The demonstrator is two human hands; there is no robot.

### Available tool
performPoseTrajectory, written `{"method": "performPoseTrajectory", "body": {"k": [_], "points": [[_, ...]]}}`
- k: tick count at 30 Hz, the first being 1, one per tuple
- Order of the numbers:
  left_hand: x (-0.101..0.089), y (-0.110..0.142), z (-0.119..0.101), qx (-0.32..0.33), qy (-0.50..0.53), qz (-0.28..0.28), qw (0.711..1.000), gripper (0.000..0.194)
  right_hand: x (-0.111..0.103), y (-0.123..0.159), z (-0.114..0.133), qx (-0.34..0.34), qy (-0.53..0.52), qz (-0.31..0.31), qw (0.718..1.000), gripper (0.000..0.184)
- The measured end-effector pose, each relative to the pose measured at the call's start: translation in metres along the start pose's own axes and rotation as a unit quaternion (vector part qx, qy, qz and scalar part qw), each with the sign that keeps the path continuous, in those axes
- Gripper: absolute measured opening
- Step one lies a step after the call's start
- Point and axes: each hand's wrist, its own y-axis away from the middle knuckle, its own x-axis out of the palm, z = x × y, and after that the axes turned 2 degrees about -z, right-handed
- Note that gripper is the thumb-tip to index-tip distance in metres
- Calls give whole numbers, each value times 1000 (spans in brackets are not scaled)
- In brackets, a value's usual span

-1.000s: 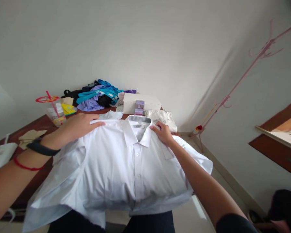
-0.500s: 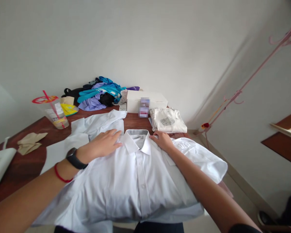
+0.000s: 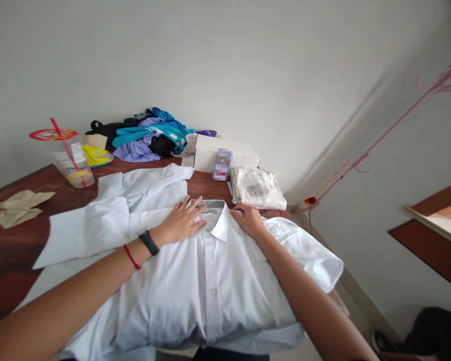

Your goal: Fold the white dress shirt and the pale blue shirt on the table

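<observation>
A white button-up shirt [image 3: 206, 281] lies face up on the brown table [image 3: 15, 260], collar away from me. My left hand [image 3: 182, 220] rests flat on the left side of the collar, fingers spread. It wears a black band and a red string at the wrist. My right hand [image 3: 248, 218] presses on the right shoulder beside the collar, fingers curled down onto the cloth. A second white shirt [image 3: 135, 193] lies spread under and to the left of the first.
At the back stand a white box [image 3: 225, 153], a folded cream shirt [image 3: 257, 188], a heap of blue, purple and black clothes [image 3: 150, 138] and a plastic cup with a red straw [image 3: 65, 155]. Beige cloth [image 3: 18, 205] lies left. A pink coat rack [image 3: 391, 125] leans right.
My left hand slid right, from the left shoulder onto the collar. The right hand stayed by the collar. The view shifted, showing more of the second shirt and the table.
</observation>
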Motion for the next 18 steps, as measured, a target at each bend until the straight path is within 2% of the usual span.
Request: {"method": "performPoseTrajectory", "body": {"k": [3, 7, 10, 18], "points": [[-3, 0, -1, -2, 16, -8, 1000, 55, -3, 3, 1, -21, -27, -21, 999, 21], [-5, -1, 0, 2, 46, -24, 999, 46, -8, 7, 4, -87, -93, -38, 991, 24], [-7, -1, 0, 11, 56, -34, 998, 44, -9, 10, 8, -114, -139, -29, 983, 24], [-15, 2, 0, 55, 103, -66, 991, 37, -4, 13, 11, -53, -222, 13, 973, 29]]}}
